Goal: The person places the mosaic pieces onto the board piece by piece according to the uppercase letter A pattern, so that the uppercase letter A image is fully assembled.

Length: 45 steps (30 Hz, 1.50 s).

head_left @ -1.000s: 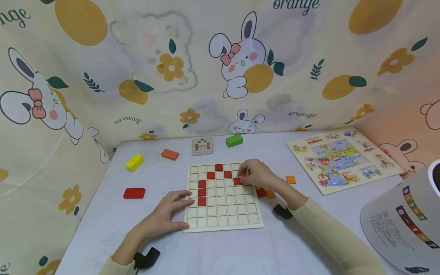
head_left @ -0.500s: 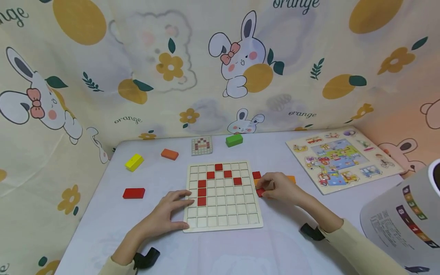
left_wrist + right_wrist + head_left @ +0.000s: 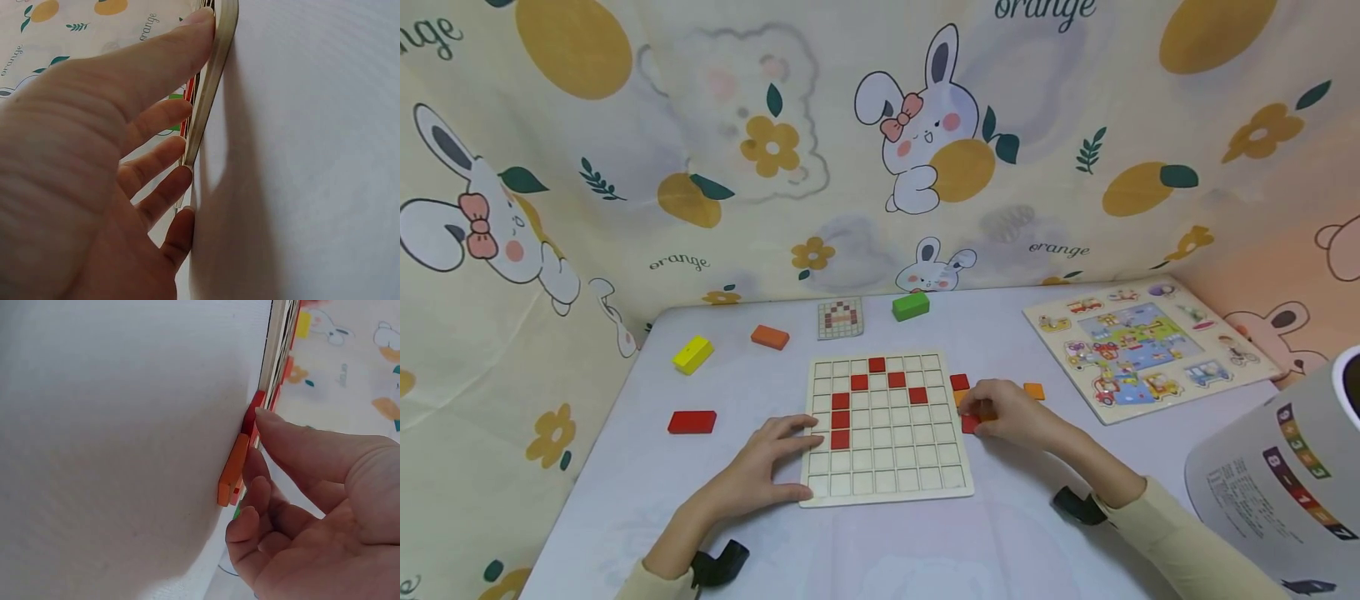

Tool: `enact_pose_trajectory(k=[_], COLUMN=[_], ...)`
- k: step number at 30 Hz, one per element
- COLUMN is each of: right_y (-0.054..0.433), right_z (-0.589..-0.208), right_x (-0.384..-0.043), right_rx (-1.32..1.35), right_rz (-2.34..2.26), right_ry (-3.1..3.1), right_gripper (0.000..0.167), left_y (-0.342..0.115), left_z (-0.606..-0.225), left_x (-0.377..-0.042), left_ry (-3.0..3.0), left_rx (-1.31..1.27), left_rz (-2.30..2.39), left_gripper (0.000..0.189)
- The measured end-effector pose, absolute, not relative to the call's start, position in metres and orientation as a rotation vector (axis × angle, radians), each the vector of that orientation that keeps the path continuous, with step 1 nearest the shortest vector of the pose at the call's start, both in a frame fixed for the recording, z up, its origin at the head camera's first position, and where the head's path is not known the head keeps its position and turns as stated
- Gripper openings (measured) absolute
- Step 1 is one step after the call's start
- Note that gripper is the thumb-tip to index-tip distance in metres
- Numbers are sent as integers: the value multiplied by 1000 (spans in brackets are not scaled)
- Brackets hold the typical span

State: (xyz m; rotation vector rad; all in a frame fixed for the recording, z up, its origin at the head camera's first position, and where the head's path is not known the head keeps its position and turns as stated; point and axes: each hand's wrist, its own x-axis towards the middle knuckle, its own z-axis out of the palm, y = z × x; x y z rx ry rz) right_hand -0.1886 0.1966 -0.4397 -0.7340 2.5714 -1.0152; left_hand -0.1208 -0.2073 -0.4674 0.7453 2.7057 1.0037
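Bunny-and-orange printed cloth is hung behind a pale lilac table (image 3: 625, 467), and at its centre a square wooden grid board (image 3: 887, 479) is laid, with seven small red square tiles already seated in its far cells. The left hand (image 3: 760, 467) is spread flat, fingers straight, pressed against the board's left edge; in the left wrist view the fingertips (image 3: 187, 165) are seen lined along that rim. Just right of the board, the right hand (image 3: 1011, 412) is curled over a small red square tile (image 3: 970, 423), which is pinched between thumb and fingers on the table, touching a small orange square tile (image 3: 232, 470) beside it. Another loose red tile (image 3: 959, 382) is left just beyond.
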Motion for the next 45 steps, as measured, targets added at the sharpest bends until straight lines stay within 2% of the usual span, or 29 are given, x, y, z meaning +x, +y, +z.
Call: enact_pose_trajectory(k=[14,26,45], right_y=[189,136,124], right_z=[-433,-425,-429], right_x=[-192,-222,-213], right_rx=[-765,-913,-879], right_rz=[-1064,-1065,-917], right_ry=[2543,2409,2561], right_gripper=[19,13,16], left_y=[-207,-208,-208], left_z=[-466,-466,-466], left_x=[-121,-120,-121], left_ry=[2719,2712,2714], left_rx=[763,744,762], left_rz=[1002,1008,993], left_gripper=[66,67,68])
